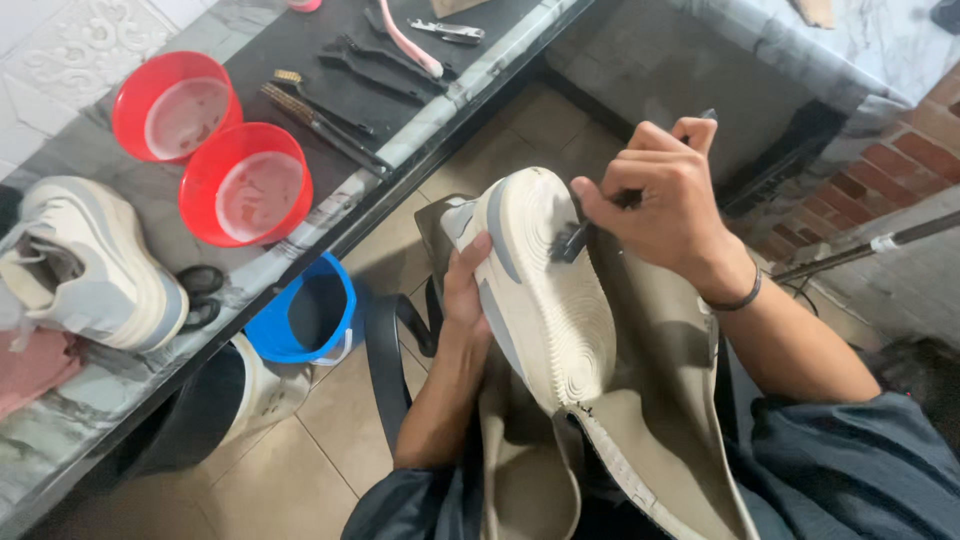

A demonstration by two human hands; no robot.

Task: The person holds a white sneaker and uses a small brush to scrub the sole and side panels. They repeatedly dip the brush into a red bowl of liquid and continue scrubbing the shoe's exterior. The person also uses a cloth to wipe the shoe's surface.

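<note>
The grey marbled stone desk (90,400) runs along the left, above a tan tiled floor (330,430). A beige apron (660,420) covers the person's lap.

The left forearm rises from the lap, and the left hand (462,290) reaches up along the side of a white and grey sneaker with a ribbed cream sole (545,290); its grip is closed on the shoe's side, thumb against the sole's edge. The sneaker stands tilted over the lap, sole turned up toward the camera, toe pointing away.

The right arm comes in from the right, wrist bent, a dark band around it. The right hand (665,200) sits above the toe end, its grip clenched around a small black-handled brush (585,232). The bristle end touches the sole's upper right edge, just below the fingers.

On the desk lie a second white and grey sneaker (85,265) at the left, two red plastic bowls (245,185) near it, and a row of dark brushes and tools (340,90) farther back. A blue plastic bucket (305,315) stands on the floor beside the desk's edge.
</note>
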